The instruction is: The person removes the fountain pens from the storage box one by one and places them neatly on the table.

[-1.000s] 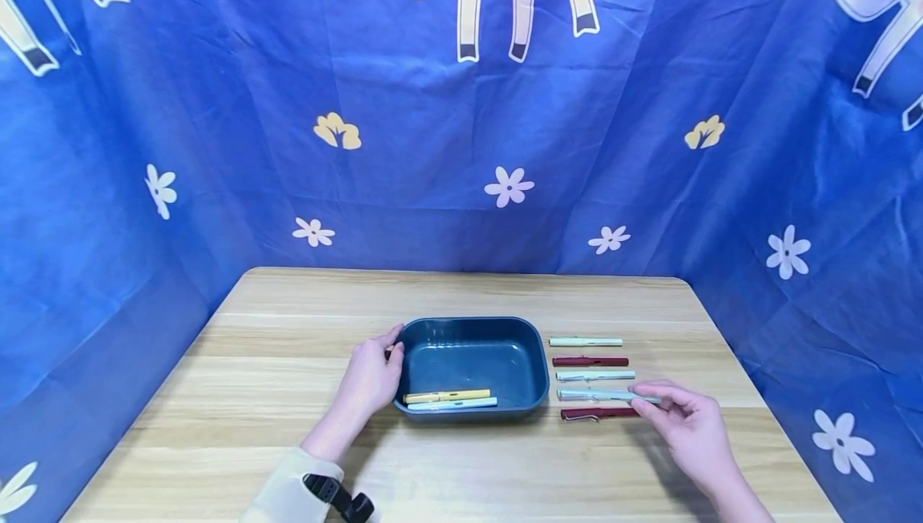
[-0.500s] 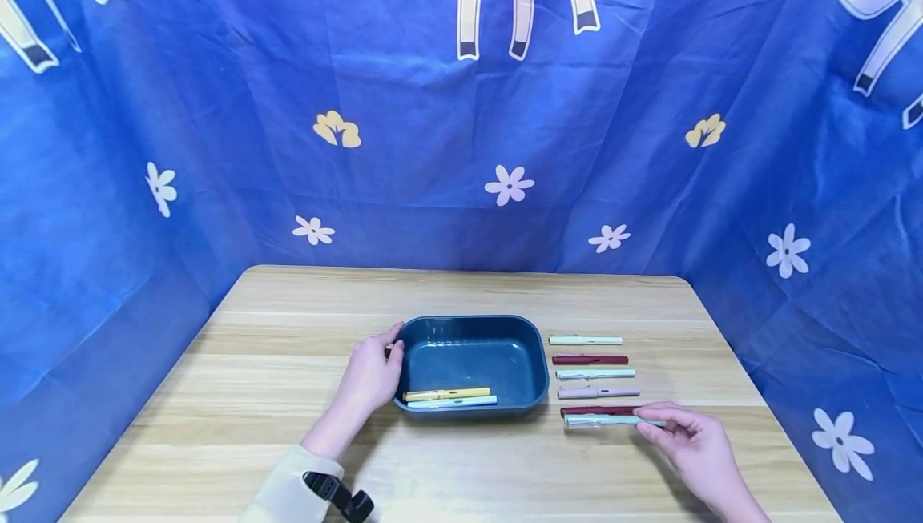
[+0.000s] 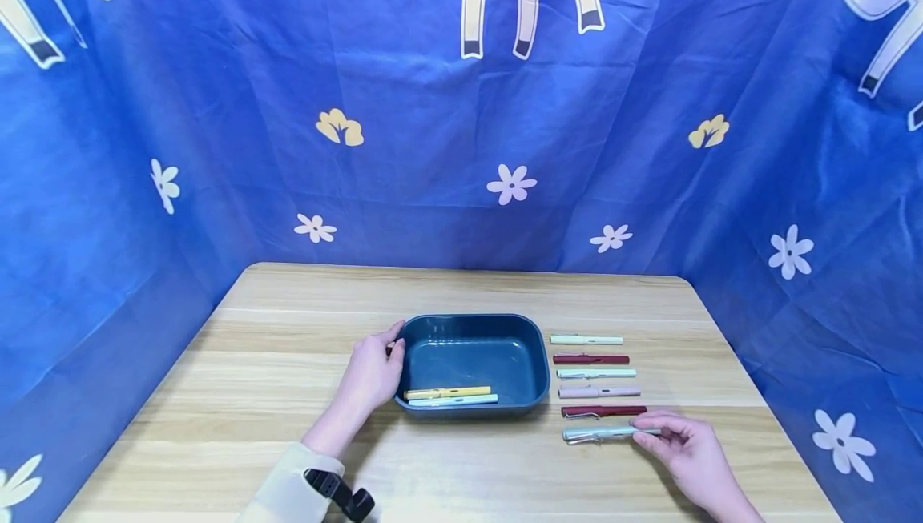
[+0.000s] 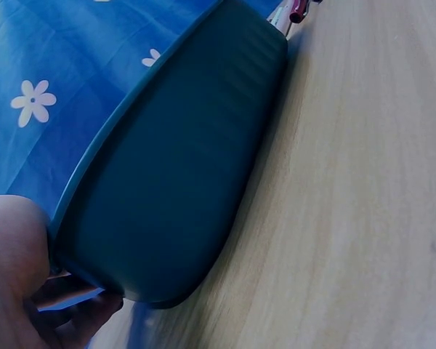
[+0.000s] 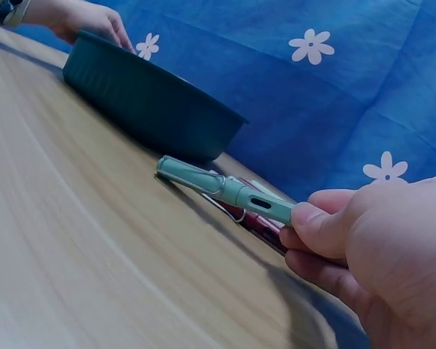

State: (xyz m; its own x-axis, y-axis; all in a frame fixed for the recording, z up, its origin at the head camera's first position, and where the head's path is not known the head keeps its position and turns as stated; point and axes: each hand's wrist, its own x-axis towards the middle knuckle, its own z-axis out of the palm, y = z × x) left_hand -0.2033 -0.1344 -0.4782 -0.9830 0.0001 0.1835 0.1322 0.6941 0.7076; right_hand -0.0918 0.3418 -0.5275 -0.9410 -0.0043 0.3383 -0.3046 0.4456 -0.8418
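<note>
My right hand (image 3: 688, 455) pinches the tail end of a mint-green fountain pen (image 3: 602, 433) between thumb and fingers. The pen's metal clip and cap point left, just above or on the table at the near end of a row of pens. Closest to it lies a dark red pen (image 3: 602, 412); in the right wrist view the green pen (image 5: 225, 190) partly covers it. With my left hand (image 3: 371, 371) I grip the left end of a dark teal plastic box (image 3: 541, 379), seen from outside in the left wrist view. Inside lie a yellow pen (image 3: 461, 392) and a pale mint pen (image 3: 461, 400).
Behind the dark red pen lie a lilac pen (image 3: 613, 392), a pale mint pen (image 3: 606, 374), another dark red pen (image 3: 598, 360) and a pale green pen (image 3: 594, 339), roughly parallel. Blue patterned cloth (image 3: 433, 146) rises behind and beside the wooden table (image 3: 303, 299).
My right hand has brought the green pen from over the lilac pen, across the near dark red pen, to the row's front. The left hand and box have stayed in place.
</note>
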